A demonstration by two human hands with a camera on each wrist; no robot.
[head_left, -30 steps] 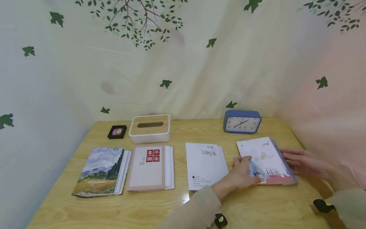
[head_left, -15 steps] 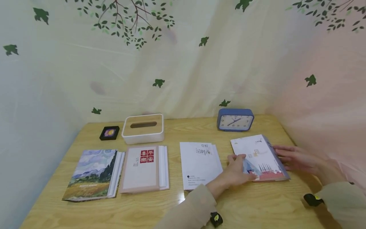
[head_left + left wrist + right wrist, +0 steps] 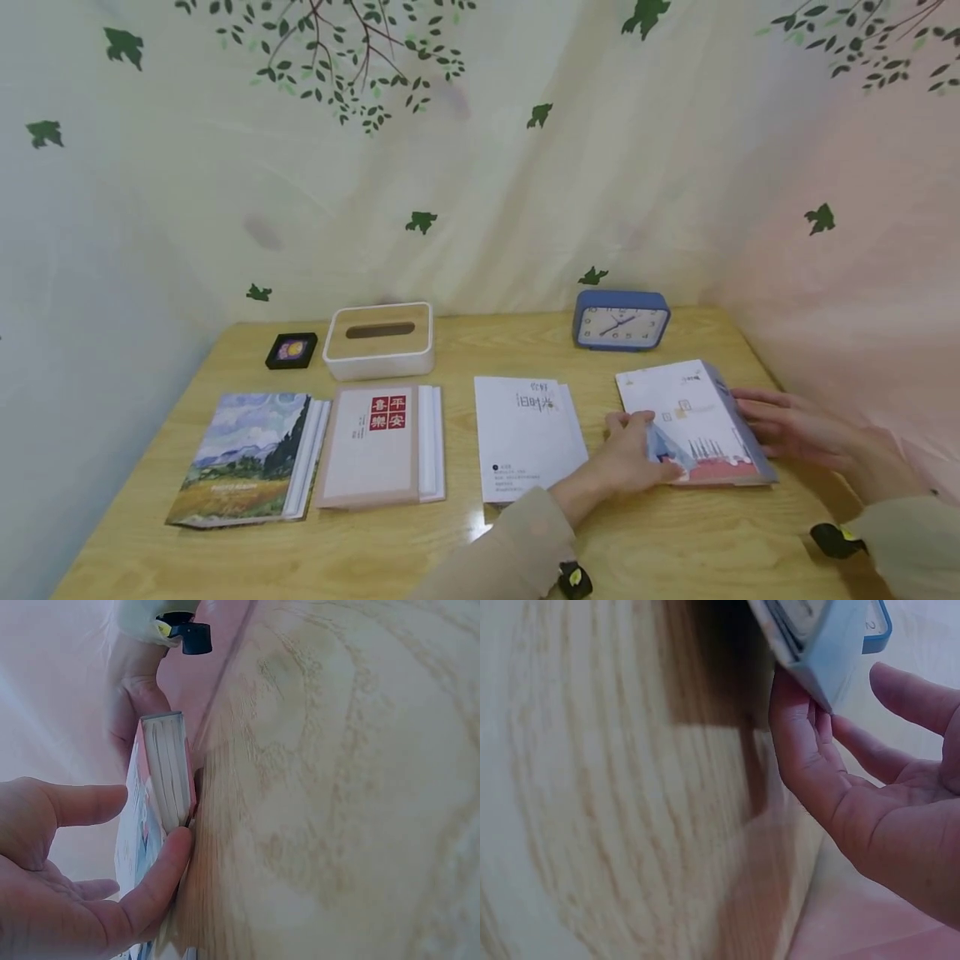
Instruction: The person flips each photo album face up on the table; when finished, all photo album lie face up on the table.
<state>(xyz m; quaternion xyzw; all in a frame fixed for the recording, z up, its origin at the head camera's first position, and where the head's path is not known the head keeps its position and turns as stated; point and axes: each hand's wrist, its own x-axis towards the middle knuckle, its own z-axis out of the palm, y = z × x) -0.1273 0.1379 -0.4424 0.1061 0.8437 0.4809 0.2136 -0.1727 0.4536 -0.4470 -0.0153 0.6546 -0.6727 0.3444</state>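
Note:
A book with a white cover and a pink lower strip (image 3: pixel 712 425) lies flat at the right of the table. My left hand (image 3: pixel 626 457) rests at its left side, over the lower left part of the cover. Seen from the left wrist, a finger of that hand touches the page edges (image 3: pixel 166 776) while the thumb stands off. On the other side my right hand (image 3: pixel 795 427) has its fingers at the grey-blue spine. From the right wrist, fingertips reach the book's corner (image 3: pixel 826 671), partly hidden behind it, with the thumb apart.
Left of the hands lie a white book (image 3: pixel 525 442), a beige one with red squares (image 3: pixel 371 458) and a landscape-painting album (image 3: pixel 243 454). Along the back stand a blue clock (image 3: pixel 621 325), a tissue box (image 3: pixel 378 343) and a small black frame (image 3: pixel 291 351).
The head view has shifted slightly. Both hands stay at the sides of the right-hand book, which shows no clear movement on the table.

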